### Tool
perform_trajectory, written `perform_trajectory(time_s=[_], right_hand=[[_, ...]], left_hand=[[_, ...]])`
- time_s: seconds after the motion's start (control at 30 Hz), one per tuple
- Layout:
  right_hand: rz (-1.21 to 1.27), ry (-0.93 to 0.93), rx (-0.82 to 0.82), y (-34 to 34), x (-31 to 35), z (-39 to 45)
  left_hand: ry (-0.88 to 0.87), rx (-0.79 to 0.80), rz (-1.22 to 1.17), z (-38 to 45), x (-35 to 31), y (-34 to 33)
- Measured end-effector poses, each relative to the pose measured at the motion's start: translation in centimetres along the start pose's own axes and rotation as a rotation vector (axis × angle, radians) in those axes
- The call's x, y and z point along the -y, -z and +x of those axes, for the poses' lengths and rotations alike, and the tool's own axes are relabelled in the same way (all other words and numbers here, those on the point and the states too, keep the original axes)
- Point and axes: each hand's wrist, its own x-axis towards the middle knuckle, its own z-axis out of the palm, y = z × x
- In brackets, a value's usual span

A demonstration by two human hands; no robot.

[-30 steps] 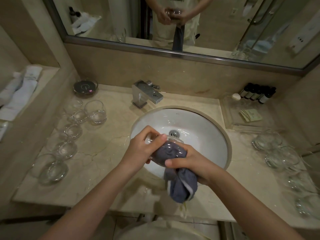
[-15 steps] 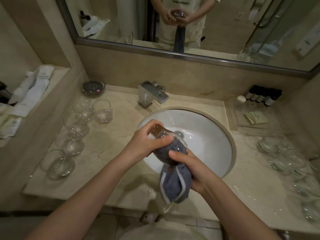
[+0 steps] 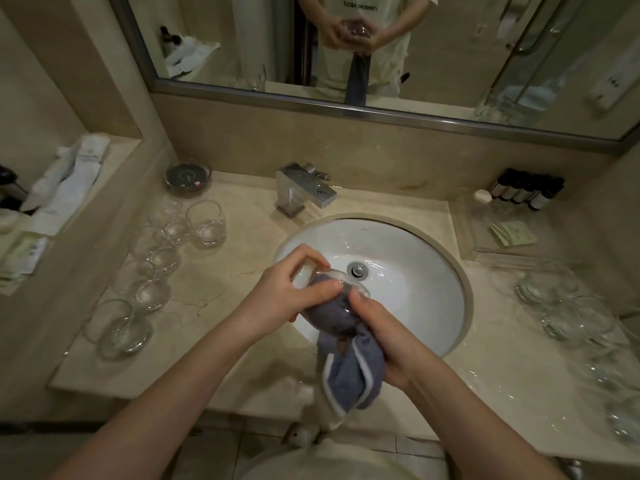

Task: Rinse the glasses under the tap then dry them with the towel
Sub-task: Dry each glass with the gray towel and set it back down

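Two hands, left hand point(image 3: 289, 292) and right hand point(image 3: 388, 336), round clear glass point(image 3: 332, 289), perhaps towel-stuffed point(image 3: 349, 368).

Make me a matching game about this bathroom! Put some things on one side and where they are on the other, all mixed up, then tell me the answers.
Things:
1. grey-blue towel with white trim
2. square silver metal tap
3. row of small dark bottles
4. round dark glass dish

Places:
A. back right of the counter
B. back left of the counter, near the wall
C. stuffed into the clear glass that both hands hold
D. behind the white sink

Right pairs: 1-C, 2-D, 3-A, 4-B
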Motion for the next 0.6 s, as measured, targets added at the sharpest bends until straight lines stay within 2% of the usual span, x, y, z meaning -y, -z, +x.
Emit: perform_trajectory(time_s=[0.07,0.17,0.2,0.3,0.37,0.43,0.53,0.6], right_hand=[[0.061,-0.030,0.010,0.3,0.4,-0.2],[-0.036,0.009,0.008,0.3,0.6,-0.3],[-0.103,0.035,-0.027,0.3,0.5,-0.3],[-0.315,0.101,-0.127,0.2,0.0,-0.3],[-0.317,0.081,-0.121,0.1,-0.2,-0.3],[-0.189,0.019,-0.059,0.4,-0.1,-0.5],[-0.052,-0.005,0.080,0.9,0.3,-0.6],[-0.022,0.015,0.099,1.3,0.3,-0.5]], left_hand=[[-0.114,0.020,0.037,-0.4,0.2,0.2],[-0.078,0.082,-0.028,-0.6,-0.1,0.4],[0.007,0.081,-0.060,-0.4,-0.3,0.3],[0.477,0.053,-0.148,-0.1,-1.2,-0.1],[0.541,0.036,-0.102,0.1,-1.0,-0.5],[0.417,-0.017,-0.046,-0.1,-0.7,-0.9],[0.036,-0.103,0.007,-0.6,-0.2,-1.0],[-0.140,-0.076,0.024,-0.4,0.0,-1.1]])
